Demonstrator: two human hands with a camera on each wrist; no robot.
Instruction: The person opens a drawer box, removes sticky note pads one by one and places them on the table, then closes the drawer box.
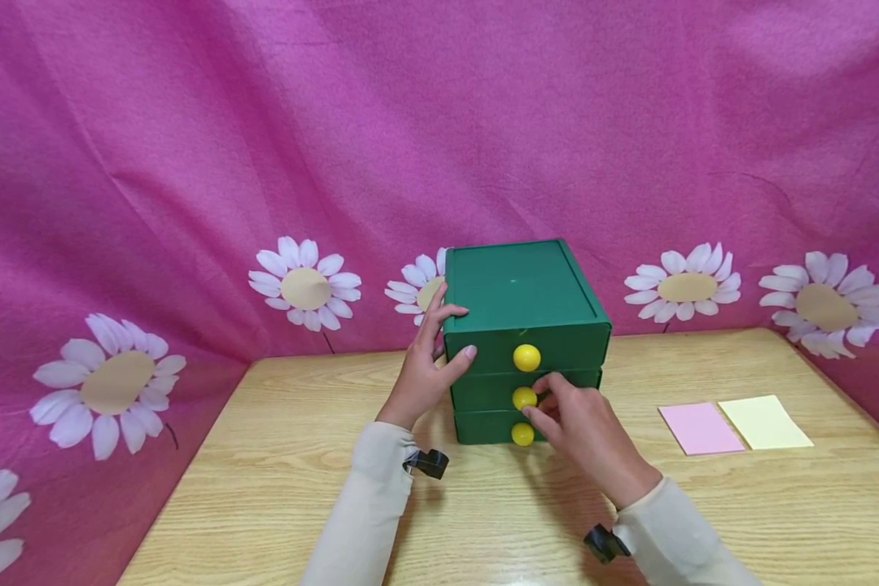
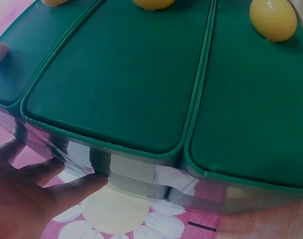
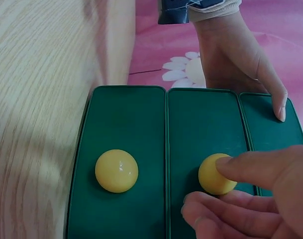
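Note:
A green box with three stacked drawers (image 1: 527,285) stands on the table, each front bearing a round yellow knob. My right hand (image 1: 589,427) is at the middle drawer and pinches its yellow knob (image 3: 218,174), thumb on one side and fingers curled on the other. Straight and spread, the fingers of my left hand (image 1: 426,370) rest against the box's left side, which looks see-through in the left wrist view. The left thumb presses the top drawer's front. Above and below the pinched knob are the top knob (image 1: 526,358) and the bottom knob (image 3: 116,171). All three drawer fronts sit flush.
Right of the box, a pink paper pad (image 1: 701,429) and a pale yellow paper pad (image 1: 766,422) lie side by side on the wooden table (image 1: 264,488). Behind and along the sides hangs a magenta cloth (image 1: 410,122) printed with white daisies.

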